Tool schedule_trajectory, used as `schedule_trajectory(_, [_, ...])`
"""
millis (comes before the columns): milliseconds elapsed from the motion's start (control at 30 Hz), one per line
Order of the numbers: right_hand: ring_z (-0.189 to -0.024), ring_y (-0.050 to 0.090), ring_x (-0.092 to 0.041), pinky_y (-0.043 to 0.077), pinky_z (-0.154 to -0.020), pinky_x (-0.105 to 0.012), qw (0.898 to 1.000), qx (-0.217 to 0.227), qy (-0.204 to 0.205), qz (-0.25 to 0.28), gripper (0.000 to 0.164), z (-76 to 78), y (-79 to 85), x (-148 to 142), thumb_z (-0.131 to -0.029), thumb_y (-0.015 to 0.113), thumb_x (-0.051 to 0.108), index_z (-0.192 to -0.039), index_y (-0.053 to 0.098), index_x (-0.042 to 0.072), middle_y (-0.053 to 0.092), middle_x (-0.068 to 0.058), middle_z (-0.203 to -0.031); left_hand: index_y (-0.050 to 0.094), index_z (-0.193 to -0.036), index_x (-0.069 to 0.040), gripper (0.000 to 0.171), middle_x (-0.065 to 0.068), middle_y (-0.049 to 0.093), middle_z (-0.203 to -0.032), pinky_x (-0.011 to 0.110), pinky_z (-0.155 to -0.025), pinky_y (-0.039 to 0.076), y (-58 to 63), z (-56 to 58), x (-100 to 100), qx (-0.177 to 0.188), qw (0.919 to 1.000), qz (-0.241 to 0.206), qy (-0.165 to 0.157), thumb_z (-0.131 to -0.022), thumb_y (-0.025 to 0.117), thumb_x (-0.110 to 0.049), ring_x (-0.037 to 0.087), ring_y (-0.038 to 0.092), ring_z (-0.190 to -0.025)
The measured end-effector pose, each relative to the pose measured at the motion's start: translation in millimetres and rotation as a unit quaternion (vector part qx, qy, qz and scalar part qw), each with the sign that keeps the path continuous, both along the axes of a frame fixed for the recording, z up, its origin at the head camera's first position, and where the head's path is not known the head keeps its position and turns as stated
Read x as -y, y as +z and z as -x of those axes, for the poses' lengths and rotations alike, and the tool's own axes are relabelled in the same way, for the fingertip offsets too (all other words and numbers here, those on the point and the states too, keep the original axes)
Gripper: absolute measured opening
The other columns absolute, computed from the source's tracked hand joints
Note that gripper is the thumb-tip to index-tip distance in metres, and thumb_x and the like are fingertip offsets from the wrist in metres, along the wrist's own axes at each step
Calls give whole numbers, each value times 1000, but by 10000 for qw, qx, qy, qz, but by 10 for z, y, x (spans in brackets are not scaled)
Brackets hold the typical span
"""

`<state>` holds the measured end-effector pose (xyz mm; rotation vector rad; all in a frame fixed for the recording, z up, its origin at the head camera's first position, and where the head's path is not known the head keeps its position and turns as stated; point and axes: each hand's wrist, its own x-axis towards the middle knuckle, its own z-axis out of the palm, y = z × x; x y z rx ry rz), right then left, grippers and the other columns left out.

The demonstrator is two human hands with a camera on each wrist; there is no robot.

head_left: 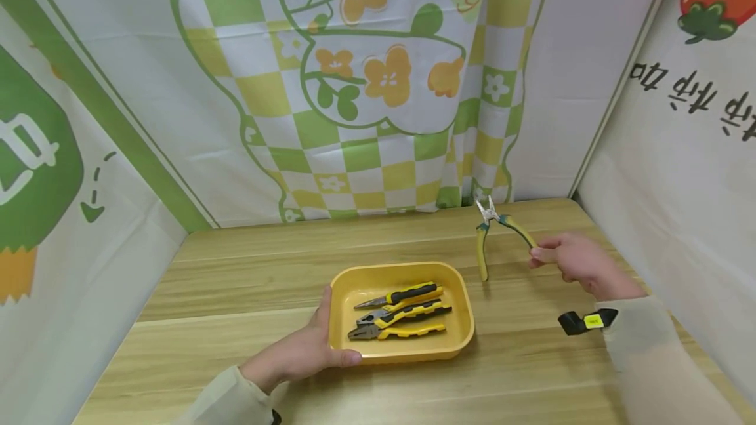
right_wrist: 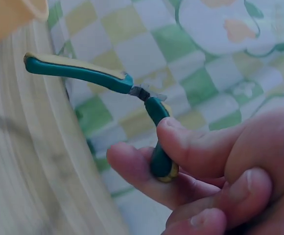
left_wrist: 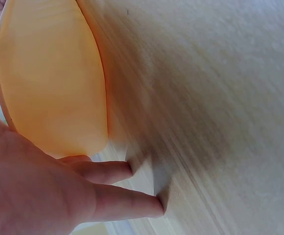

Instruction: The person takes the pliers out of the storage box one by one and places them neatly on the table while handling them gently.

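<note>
A yellow plastic tray (head_left: 463, 320) stands on the wooden table, with several black-and-yellow pliers (head_left: 410, 331) lying inside. My left hand (head_left: 307, 346) rests against its left end, thumb along the front rim. In the left wrist view, straight, spread fingers (left_wrist: 127, 203) reach past the tray's outer wall (left_wrist: 54, 78) to the tabletop. To the right of the tray, my right hand (head_left: 575, 261) pinches the end of one handle of small green-and-yellow pliers (head_left: 520, 229). Their handles are spread wide and the metal jaws point toward the curtain. Thumb and fingers grip that handle end in the right wrist view; the other handle (right_wrist: 76, 71) hangs free.
The wooden table (head_left: 248, 281) ends at a green-and-yellow checked curtain (head_left: 366, 149) at the back. White printed cloth walls (head_left: 679, 182) close in both sides. A black strap with a yellow label (head_left: 592, 321) hangs at the right sleeve.
</note>
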<state>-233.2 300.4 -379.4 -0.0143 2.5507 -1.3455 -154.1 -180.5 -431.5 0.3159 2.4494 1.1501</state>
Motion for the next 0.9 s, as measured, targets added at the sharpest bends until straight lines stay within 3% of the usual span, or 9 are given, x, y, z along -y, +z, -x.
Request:
schedule_trajectory(400, [-46, 34, -9, 32, -44, -25, 9982, 297, -137, -505, 41, -95, -195, -251, -99, 64, 20, -123, 62, -12, 73, -10, -97, -23, -153, -2, 142, 34, -6, -158, 55, -114, 15, -13, -2, 4, 16, 10000, -16, 8, -75, 85, -50, 45, 16, -143])
schedule_trajectory(633, [-45, 30, -9, 32, -45, -25, 9959, 437, 141, -774, 22, -111, -271, -258, -98, 64, 16, -92, 75, -2, 72, -7, -87, -23, -153, -1, 141, 35, -3, -158, 56, -113, 17, 5, -18, -1, -1, 10000, 10, 25, -76, 85, -48, 47, 18, -142])
schedule_trajectory(900, [-46, 35, -12, 35, -47, -27, 9922, 607, 455, -986, 27, -140, -355, -205, -96, 60, 12, -74, 71, 0, 67, -5, -76, -23, -153, -2, 141, 36, -3, -157, 57, -113, 17, 5, -13, -2, 16, 10000, 2, 39, -76, 85, -48, 47, 18, -142])
